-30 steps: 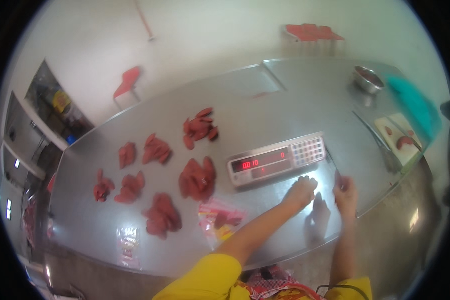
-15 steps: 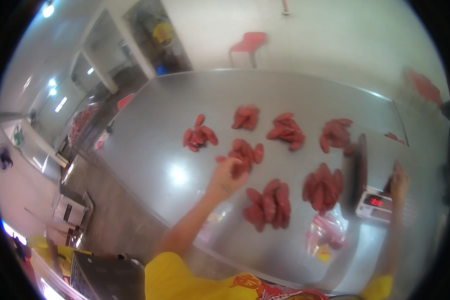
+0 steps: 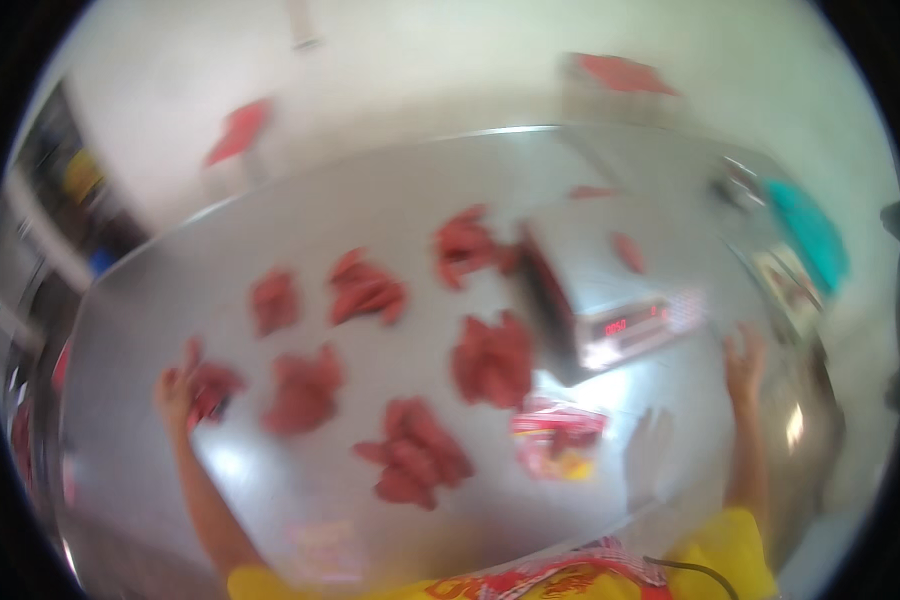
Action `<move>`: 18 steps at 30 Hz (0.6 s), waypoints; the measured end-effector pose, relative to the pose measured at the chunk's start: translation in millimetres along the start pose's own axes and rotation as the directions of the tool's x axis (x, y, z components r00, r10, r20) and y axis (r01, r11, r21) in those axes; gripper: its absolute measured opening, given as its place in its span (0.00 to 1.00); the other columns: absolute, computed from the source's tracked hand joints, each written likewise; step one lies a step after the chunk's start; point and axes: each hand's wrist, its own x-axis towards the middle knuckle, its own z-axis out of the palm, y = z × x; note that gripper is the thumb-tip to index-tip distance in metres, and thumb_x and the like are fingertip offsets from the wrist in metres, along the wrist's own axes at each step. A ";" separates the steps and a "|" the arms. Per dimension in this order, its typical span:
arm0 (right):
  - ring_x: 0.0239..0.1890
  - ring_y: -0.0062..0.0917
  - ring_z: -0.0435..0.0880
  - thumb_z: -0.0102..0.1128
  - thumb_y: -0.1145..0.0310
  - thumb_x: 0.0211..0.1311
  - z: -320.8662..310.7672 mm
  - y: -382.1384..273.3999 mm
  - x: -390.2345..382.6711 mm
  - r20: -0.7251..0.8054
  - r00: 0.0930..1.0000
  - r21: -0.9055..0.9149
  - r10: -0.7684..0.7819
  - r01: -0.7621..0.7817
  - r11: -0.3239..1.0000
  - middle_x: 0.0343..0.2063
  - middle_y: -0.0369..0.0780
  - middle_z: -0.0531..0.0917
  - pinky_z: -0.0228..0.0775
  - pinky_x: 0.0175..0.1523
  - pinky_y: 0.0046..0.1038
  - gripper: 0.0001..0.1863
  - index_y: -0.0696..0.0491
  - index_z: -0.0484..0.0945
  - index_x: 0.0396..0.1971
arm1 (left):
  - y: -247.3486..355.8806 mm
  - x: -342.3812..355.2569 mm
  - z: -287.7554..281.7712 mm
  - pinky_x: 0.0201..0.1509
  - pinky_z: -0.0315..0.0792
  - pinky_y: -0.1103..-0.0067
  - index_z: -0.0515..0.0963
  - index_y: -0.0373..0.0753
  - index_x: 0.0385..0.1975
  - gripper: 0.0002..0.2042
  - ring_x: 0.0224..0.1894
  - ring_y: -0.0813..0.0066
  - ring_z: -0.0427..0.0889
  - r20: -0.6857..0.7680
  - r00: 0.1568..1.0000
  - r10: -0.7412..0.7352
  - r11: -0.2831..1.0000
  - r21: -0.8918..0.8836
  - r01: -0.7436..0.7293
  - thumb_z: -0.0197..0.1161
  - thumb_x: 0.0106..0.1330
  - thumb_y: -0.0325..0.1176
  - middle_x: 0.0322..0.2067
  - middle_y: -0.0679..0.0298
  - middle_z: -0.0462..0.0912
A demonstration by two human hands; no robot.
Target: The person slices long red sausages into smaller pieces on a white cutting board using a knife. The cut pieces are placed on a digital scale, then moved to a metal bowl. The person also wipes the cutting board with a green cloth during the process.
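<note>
My left hand (image 3: 175,395) is at the far-left pile of red sausages (image 3: 210,390), touching its near side. Motion smears its fingers, so its grip is unclear. Right of the scale (image 3: 625,335), my right hand (image 3: 745,368) is over the metal table with fingers apart and nothing in it. One red sausage (image 3: 628,253) lies on the scale's flat top, and the red display is lit. Between my hands are several more sausage piles, including a near one (image 3: 410,455) and one beside the scale (image 3: 492,362).
A red and yellow plastic packet (image 3: 560,440) lies in front of the scale. At the right are a teal item (image 3: 810,235) and a pale tray-like thing (image 3: 788,285). Red stools (image 3: 240,132) stand beyond the table's far edge, by the wall.
The view has turned right. My left hand has gone from a middle pile to the far-left one. My right hand has left the scale top, where a single sausage now shows.
</note>
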 end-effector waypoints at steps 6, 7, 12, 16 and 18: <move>0.64 0.47 0.64 0.61 0.68 0.59 -32.2 80.3 -46.7 0.063 0.928 0.048 0.368 -0.371 0.927 0.61 0.52 0.68 0.56 0.66 0.40 0.18 0.55 0.75 0.50 | 149.5 -85.1 34.9 0.35 0.71 0.80 0.76 0.31 0.43 0.17 0.33 0.75 0.78 0.091 0.996 0.011 0.984 -0.178 0.006 0.60 0.67 0.41 0.31 0.58 0.80; 0.64 0.46 0.65 0.61 0.68 0.59 -40.7 94.4 -56.4 0.061 0.925 0.050 0.376 -0.379 0.924 0.61 0.52 0.69 0.56 0.66 0.40 0.18 0.55 0.75 0.50 | 168.8 -90.8 47.8 0.34 0.71 0.80 0.76 0.31 0.44 0.17 0.32 0.75 0.78 -0.009 1.000 0.021 0.986 -0.167 -0.022 0.60 0.67 0.41 0.31 0.59 0.81; 0.63 0.43 0.67 0.60 0.69 0.59 -88.0 190.1 -115.3 0.075 0.901 0.061 0.428 -0.432 0.900 0.59 0.51 0.71 0.58 0.66 0.38 0.19 0.57 0.75 0.50 | 279.3 -150.7 106.4 0.39 0.72 0.79 0.76 0.33 0.47 0.16 0.31 0.75 0.78 0.127 0.904 0.408 0.871 -0.351 -0.344 0.61 0.66 0.38 0.30 0.64 0.82; 0.60 0.40 0.72 0.59 0.69 0.60 -112.9 287.1 -166.1 0.160 0.718 0.031 0.677 -0.690 0.724 0.55 0.50 0.75 0.62 0.63 0.36 0.20 0.59 0.75 0.51 | 404.7 -266.1 153.6 0.38 0.72 0.82 0.78 0.33 0.43 0.13 0.31 0.80 0.77 0.168 0.856 0.489 0.834 -0.379 -0.402 0.62 0.65 0.34 0.29 0.65 0.81; 0.57 0.39 0.75 0.58 0.68 0.61 -112.1 324.5 -190.1 0.207 0.641 0.187 0.739 -0.768 0.613 0.52 0.50 0.77 0.65 0.60 0.35 0.20 0.60 0.75 0.52 | 453.8 -333.3 183.2 0.42 0.74 0.80 0.78 0.33 0.42 0.12 0.34 0.77 0.79 0.214 0.826 0.522 0.812 -0.422 -0.404 0.63 0.65 0.35 0.31 0.65 0.82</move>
